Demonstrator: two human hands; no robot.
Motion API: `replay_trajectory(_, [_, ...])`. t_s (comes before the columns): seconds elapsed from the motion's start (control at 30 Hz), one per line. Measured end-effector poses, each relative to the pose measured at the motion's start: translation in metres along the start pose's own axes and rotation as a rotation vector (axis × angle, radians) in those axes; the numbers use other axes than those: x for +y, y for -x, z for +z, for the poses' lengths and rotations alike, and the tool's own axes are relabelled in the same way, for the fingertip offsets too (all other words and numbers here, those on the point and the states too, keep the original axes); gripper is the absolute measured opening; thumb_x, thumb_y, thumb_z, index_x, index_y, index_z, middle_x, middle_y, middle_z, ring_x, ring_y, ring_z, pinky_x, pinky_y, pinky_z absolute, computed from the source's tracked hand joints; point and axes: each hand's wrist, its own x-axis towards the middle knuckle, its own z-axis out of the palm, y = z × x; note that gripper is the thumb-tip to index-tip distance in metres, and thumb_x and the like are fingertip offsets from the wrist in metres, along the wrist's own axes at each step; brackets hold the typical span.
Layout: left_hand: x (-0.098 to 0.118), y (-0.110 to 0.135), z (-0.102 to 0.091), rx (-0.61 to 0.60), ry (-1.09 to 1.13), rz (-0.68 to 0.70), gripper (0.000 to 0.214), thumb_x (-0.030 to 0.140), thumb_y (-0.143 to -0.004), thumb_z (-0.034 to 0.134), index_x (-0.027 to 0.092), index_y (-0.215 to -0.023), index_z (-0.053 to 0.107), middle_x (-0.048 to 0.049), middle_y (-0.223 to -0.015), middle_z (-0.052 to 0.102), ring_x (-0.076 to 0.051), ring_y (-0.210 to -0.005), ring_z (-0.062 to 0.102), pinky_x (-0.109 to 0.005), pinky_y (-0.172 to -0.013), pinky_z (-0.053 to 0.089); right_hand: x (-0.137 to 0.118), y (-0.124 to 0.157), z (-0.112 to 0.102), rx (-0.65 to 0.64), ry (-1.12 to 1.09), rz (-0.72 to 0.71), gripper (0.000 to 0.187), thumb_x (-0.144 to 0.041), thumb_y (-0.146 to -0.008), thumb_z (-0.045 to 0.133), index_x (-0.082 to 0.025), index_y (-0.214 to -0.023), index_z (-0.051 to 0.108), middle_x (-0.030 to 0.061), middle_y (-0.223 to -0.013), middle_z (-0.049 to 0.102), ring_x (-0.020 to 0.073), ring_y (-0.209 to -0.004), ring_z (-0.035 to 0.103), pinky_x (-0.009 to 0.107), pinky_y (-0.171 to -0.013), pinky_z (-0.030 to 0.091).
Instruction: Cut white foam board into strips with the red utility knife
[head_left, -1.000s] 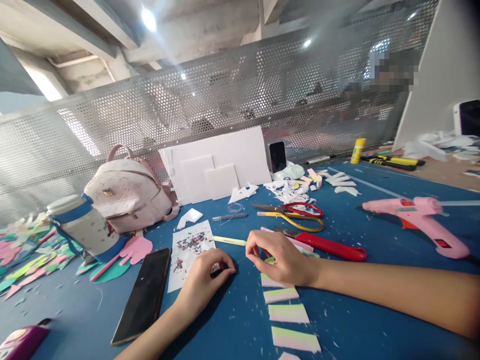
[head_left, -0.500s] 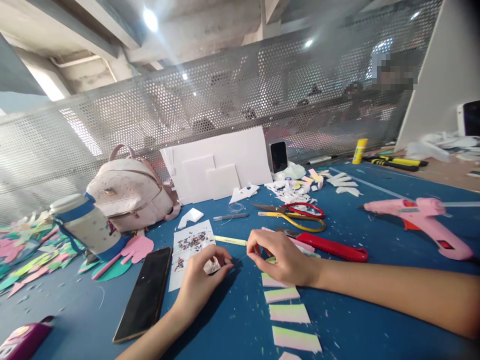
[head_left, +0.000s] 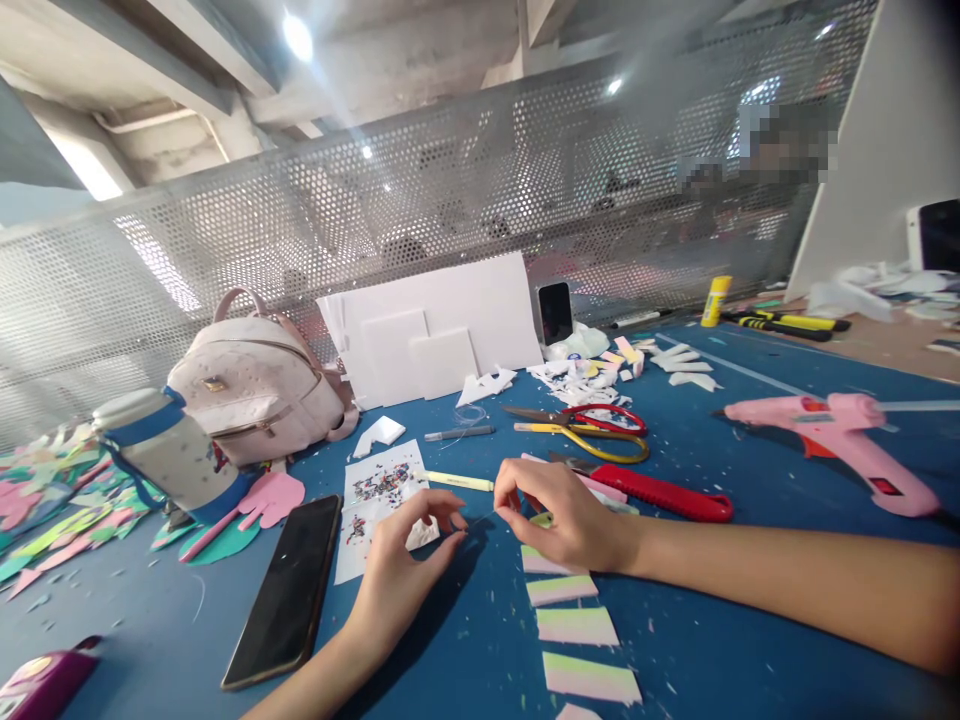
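Note:
My right hand [head_left: 566, 512] is closed in a pinch on a thin clear thread [head_left: 481, 517], only faintly visible between the hands. Opposite it, my left hand [head_left: 411, 560] curls thumb and fingers together at the thread's other end; whatever its fingertips grip is too small to make out. Behind the left fingers shows a crumpled white piece [head_left: 422, 534]. Small multicoloured beads [head_left: 386, 484] lie on a white paper sheet [head_left: 354, 560] beside that hand. A pale yellow pen [head_left: 459, 481] lies just beyond both hands. Yellow-green and pink strips [head_left: 576, 627] lie below my right hand.
A black phone [head_left: 289, 590] lies left of the paper. Scissors [head_left: 600, 425], a red cutter [head_left: 664, 492] and a pink glue gun [head_left: 840, 430] are on the right. A bottle [head_left: 169, 455], a backpack [head_left: 259, 385] and white boards [head_left: 480, 300] stand behind.
The view has shifted very slightly. Both hands keep nearly the same place and pose, and the thin thread between them shows a little more clearly.

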Motion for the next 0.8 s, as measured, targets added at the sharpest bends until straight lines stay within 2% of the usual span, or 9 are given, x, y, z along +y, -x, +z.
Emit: replay_trajectory(0.8, [0.0048,0.0014,0.0010,0.012,-0.004,-0.004,0.019,0.014,-0.085,0.068,0.023,-0.102,0.067,0.0022,-0.083,0.074,-0.017,-0.077,0.065,-0.029,-0.078,0.047,0.0002,-0.0004,0.0002,-0.057,-0.013,0.005,0.005,-0.016,-0.094,0.053,-0.020,-0.091,0.053,0.0015,-0.084,0.060,0.0142,-0.073,0.051,0.027,-0.066,0.039])
